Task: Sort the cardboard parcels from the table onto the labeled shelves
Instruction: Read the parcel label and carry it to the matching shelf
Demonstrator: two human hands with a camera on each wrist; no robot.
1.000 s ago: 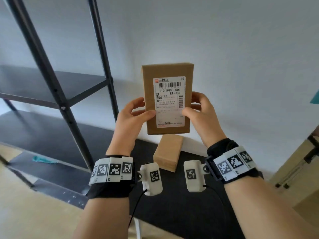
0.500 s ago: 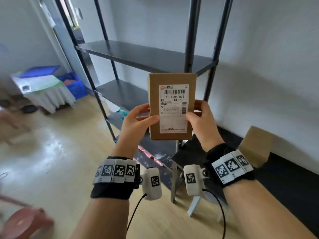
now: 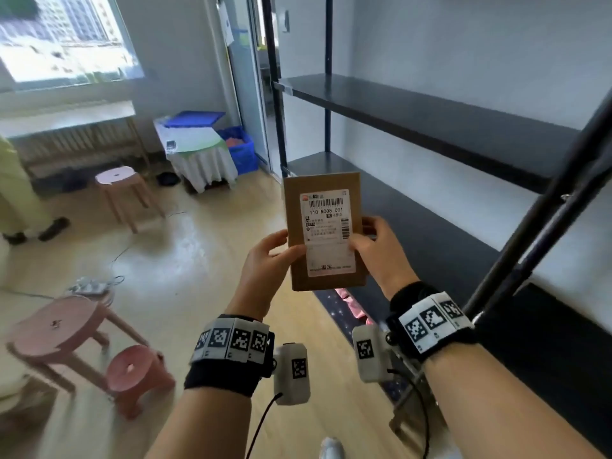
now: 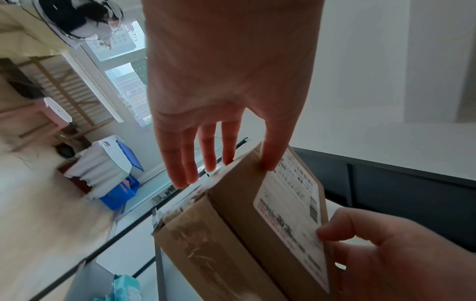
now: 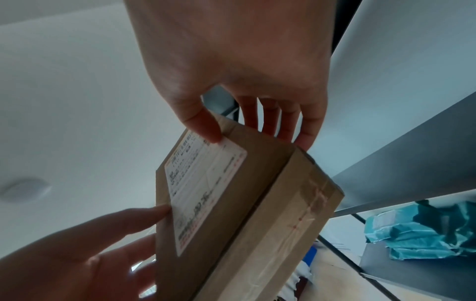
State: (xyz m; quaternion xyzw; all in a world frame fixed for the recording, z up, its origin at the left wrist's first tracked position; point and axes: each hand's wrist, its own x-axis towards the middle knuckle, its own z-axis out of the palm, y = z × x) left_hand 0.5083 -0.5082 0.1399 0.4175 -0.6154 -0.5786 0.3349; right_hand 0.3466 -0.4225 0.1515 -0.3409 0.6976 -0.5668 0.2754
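Parcel (image 3: 326,231) held upright in the air in front of the dark metal shelves (image 3: 430,124), white label (image 3: 328,231) facing the person. Left hand (image 3: 265,270) grips its left edge, right hand (image 3: 381,253) its right edge (thumbs on the front, fingers behind)

- 2 pink round stools (image 3: 56,329) and (image 3: 130,367) stand together on the wooden floor (image 3: 185,260) near the left edge.
- A 3rd, paler stool (image 3: 116,176) stands by the radiator (image 3: 76,144).
- Blue crate (image 3: 240,149) beside a white-draped table (image 3: 198,144).
- Crumpled teal bag (image 5: 425,230).
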